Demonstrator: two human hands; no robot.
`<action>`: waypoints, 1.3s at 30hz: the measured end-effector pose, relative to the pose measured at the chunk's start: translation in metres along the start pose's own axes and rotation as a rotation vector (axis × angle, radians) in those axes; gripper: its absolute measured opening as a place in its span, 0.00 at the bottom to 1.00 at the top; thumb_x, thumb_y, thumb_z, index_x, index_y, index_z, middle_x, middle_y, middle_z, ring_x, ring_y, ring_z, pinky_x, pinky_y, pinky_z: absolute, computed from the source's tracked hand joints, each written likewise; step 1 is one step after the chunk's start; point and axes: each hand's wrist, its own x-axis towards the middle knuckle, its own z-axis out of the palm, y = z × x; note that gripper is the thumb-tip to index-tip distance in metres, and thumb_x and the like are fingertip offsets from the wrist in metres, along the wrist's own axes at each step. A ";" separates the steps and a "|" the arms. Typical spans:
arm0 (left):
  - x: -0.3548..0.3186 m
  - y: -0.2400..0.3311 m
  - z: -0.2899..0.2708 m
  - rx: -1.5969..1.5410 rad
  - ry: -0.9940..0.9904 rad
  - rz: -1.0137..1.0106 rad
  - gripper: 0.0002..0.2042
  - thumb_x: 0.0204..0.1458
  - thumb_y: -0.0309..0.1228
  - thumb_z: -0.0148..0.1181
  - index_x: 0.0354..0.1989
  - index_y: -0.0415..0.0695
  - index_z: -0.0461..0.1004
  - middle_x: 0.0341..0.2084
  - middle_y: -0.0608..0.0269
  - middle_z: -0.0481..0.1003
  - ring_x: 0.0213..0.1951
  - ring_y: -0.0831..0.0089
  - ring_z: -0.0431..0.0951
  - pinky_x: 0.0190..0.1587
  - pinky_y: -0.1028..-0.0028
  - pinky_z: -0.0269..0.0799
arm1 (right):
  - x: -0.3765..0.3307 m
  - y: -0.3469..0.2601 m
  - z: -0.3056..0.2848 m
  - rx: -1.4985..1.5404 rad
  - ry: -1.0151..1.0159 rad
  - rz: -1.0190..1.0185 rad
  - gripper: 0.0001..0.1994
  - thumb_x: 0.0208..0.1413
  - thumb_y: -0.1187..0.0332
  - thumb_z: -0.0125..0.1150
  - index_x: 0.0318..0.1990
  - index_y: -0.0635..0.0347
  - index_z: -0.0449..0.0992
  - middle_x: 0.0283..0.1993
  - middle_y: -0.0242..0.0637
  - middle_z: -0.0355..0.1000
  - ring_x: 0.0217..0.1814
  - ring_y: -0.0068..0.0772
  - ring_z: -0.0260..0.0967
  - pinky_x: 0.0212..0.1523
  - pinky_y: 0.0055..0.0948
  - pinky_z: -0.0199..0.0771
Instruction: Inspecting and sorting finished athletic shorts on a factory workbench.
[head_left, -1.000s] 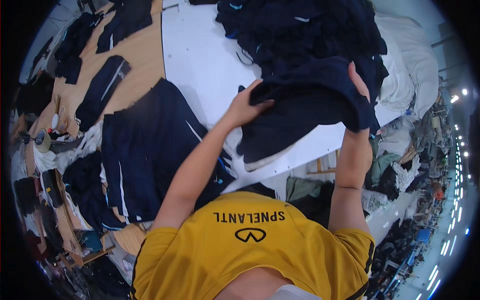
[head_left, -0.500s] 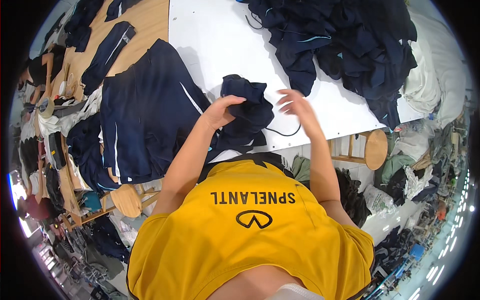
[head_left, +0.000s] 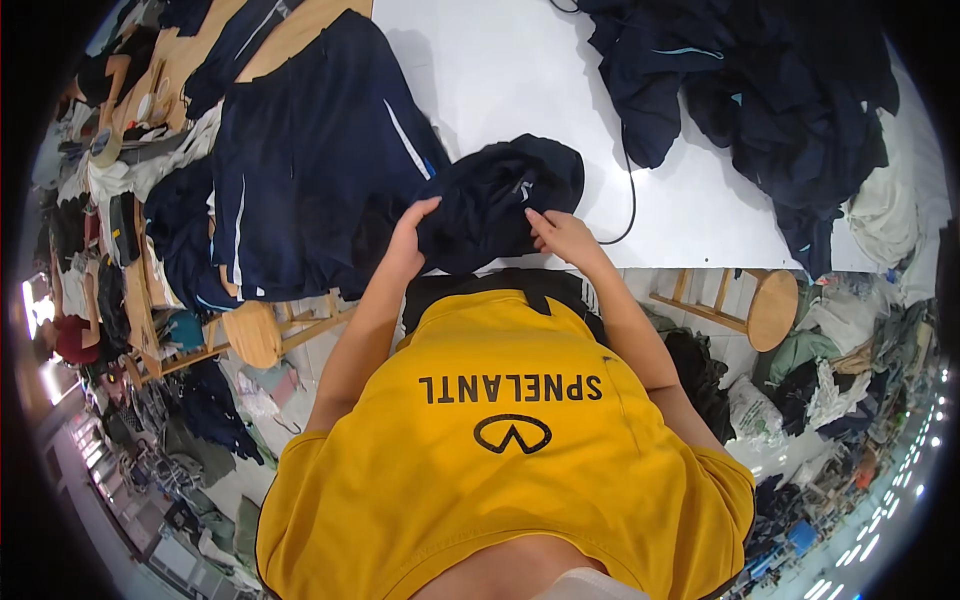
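Note:
A bunched navy garment [head_left: 475,190] with a small white mark lies at the near edge of the white tabletop, in front of my chest. My left hand [head_left: 406,245] grips its left side, the thumb on top and the other fingers hidden under the cloth. On the right, my right hand [head_left: 566,238] pinches the near edge of the cloth between thumb and fingers. Left of these, touching my left hand's side of the work, navy trousers [head_left: 310,160] with white side stripes lie spread and hang over the table edge.
A large heap of navy garments [head_left: 760,110] covers the table's far right, beside white cloth [head_left: 885,205]. A thin dark cord [head_left: 632,195] curves over the white tabletop [head_left: 480,70]. Wooden stools [head_left: 772,310] and bags stand below. Another person [head_left: 115,75] is at far left.
My right hand has come down and left from the air onto the garment, which is now spread wider. My left hand keeps its grip. The whole view has shifted slightly.

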 end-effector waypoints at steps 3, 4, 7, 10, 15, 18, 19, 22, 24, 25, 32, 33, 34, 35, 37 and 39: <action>-0.011 -0.019 -0.012 0.058 0.028 0.091 0.17 0.48 0.35 0.56 0.44 0.39 0.72 0.41 0.62 0.75 0.45 0.70 0.72 0.51 0.74 0.64 | 0.008 0.004 0.008 0.096 -0.154 0.127 0.30 0.54 0.40 0.47 0.39 0.64 0.72 0.29 0.39 0.73 0.27 0.26 0.68 0.27 0.19 0.67; -0.018 -0.022 -0.007 0.112 0.038 0.142 0.18 0.48 0.35 0.57 0.45 0.39 0.71 0.41 0.62 0.74 0.45 0.70 0.72 0.51 0.74 0.63 | 0.008 0.006 0.011 0.091 -0.161 0.130 0.30 0.54 0.40 0.47 0.39 0.64 0.72 0.29 0.39 0.73 0.27 0.26 0.68 0.27 0.19 0.67; -0.027 -0.027 -0.002 0.150 0.102 0.117 0.18 0.48 0.35 0.57 0.46 0.39 0.70 0.42 0.62 0.74 0.46 0.71 0.72 0.52 0.75 0.63 | 0.006 0.003 0.022 0.562 -0.116 0.125 0.26 0.52 0.42 0.51 0.43 0.57 0.70 0.33 0.30 0.69 0.29 0.24 0.64 0.31 0.19 0.64; -0.027 -0.029 -0.005 0.117 -0.029 0.131 0.18 0.49 0.34 0.56 0.48 0.39 0.69 0.42 0.62 0.74 0.46 0.71 0.72 0.52 0.76 0.61 | 0.022 0.026 0.031 0.908 0.007 -0.013 0.20 0.51 0.49 0.55 0.42 0.54 0.70 0.34 0.28 0.67 0.36 0.22 0.64 0.39 0.22 0.63; -0.027 -0.045 -0.008 0.212 -0.070 0.193 0.20 0.49 0.34 0.57 0.50 0.37 0.68 0.42 0.63 0.73 0.47 0.74 0.70 0.52 0.77 0.60 | 0.013 0.031 0.012 1.458 0.003 0.021 0.19 0.47 0.65 0.46 0.49 0.56 0.67 0.49 0.34 0.70 0.51 0.37 0.65 0.54 0.36 0.60; -0.026 -0.052 -0.005 0.404 -0.131 0.204 0.23 0.50 0.36 0.57 0.51 0.35 0.66 0.44 0.63 0.72 0.47 0.75 0.69 0.52 0.78 0.60 | 0.015 0.042 0.007 1.452 0.030 0.035 0.19 0.48 0.64 0.45 0.48 0.57 0.67 0.49 0.34 0.70 0.51 0.36 0.65 0.54 0.36 0.60; -0.026 -0.055 -0.004 0.486 -0.167 0.197 0.24 0.50 0.37 0.58 0.52 0.35 0.65 0.45 0.62 0.71 0.48 0.74 0.68 0.53 0.78 0.59 | 0.016 0.046 0.006 1.454 0.034 0.036 0.19 0.48 0.64 0.45 0.48 0.57 0.67 0.49 0.34 0.70 0.51 0.36 0.65 0.54 0.36 0.60; -0.030 -0.060 0.005 0.652 -0.233 0.187 0.26 0.50 0.38 0.58 0.54 0.34 0.63 0.48 0.60 0.69 0.50 0.72 0.67 0.54 0.78 0.58 | 0.017 0.052 0.005 1.474 0.014 0.045 0.19 0.48 0.65 0.45 0.48 0.59 0.67 0.49 0.35 0.70 0.51 0.37 0.65 0.54 0.35 0.60; -0.031 -0.064 0.006 0.723 -0.290 0.256 0.28 0.51 0.40 0.56 0.57 0.36 0.60 0.52 0.57 0.66 0.54 0.69 0.64 0.57 0.77 0.54 | 0.014 0.050 0.005 1.487 0.046 -0.005 0.19 0.48 0.65 0.45 0.49 0.60 0.67 0.49 0.36 0.69 0.52 0.36 0.64 0.56 0.35 0.59; -0.031 -0.064 0.006 0.725 -0.288 0.257 0.28 0.51 0.40 0.56 0.57 0.36 0.60 0.52 0.57 0.66 0.54 0.69 0.64 0.57 0.77 0.54 | 0.014 0.050 0.005 1.488 0.044 -0.006 0.19 0.48 0.65 0.45 0.49 0.60 0.67 0.49 0.36 0.69 0.52 0.36 0.64 0.56 0.35 0.59; -0.034 -0.058 0.011 0.765 -0.275 0.210 0.28 0.51 0.38 0.57 0.58 0.36 0.58 0.54 0.57 0.64 0.55 0.68 0.63 0.58 0.76 0.54 | 0.015 0.056 0.003 1.494 0.041 -0.041 0.19 0.49 0.66 0.45 0.49 0.60 0.66 0.50 0.37 0.68 0.53 0.36 0.63 0.57 0.35 0.58; -0.033 -0.059 0.010 0.742 -0.305 0.224 0.28 0.51 0.37 0.58 0.58 0.37 0.58 0.54 0.57 0.64 0.56 0.68 0.63 0.58 0.75 0.55 | 0.015 0.056 0.003 1.502 0.047 -0.038 0.19 0.49 0.67 0.45 0.50 0.60 0.65 0.51 0.37 0.67 0.53 0.37 0.62 0.57 0.35 0.58; -0.033 -0.059 0.010 0.744 -0.303 0.227 0.28 0.51 0.37 0.58 0.58 0.37 0.58 0.54 0.57 0.64 0.56 0.68 0.63 0.58 0.75 0.55 | 0.015 0.056 0.003 1.502 0.044 -0.040 0.19 0.49 0.67 0.45 0.50 0.60 0.65 0.51 0.37 0.67 0.53 0.37 0.62 0.57 0.35 0.58; -0.035 -0.058 0.013 0.764 -0.307 0.239 0.31 0.50 0.37 0.59 0.59 0.36 0.55 0.55 0.56 0.63 0.57 0.67 0.62 0.59 0.74 0.53 | 0.014 0.054 0.003 1.494 0.051 -0.108 0.17 0.49 0.69 0.45 0.49 0.58 0.65 0.51 0.36 0.67 0.52 0.35 0.63 0.55 0.34 0.60; -0.035 -0.060 0.015 0.939 -0.338 0.394 0.38 0.46 0.38 0.63 0.62 0.36 0.50 0.57 0.53 0.59 0.59 0.63 0.59 0.61 0.73 0.50 | 0.007 0.049 0.002 1.481 0.051 -0.188 0.16 0.49 0.70 0.45 0.48 0.57 0.64 0.51 0.35 0.66 0.51 0.34 0.64 0.53 0.33 0.62; -0.033 -0.064 0.017 1.291 -0.242 0.534 0.49 0.35 0.45 0.70 0.63 0.38 0.46 0.59 0.47 0.54 0.62 0.56 0.52 0.63 0.62 0.43 | -0.010 0.027 -0.001 1.357 -0.054 -0.343 0.19 0.51 0.70 0.45 0.53 0.56 0.61 0.53 0.35 0.64 0.51 0.32 0.63 0.54 0.32 0.61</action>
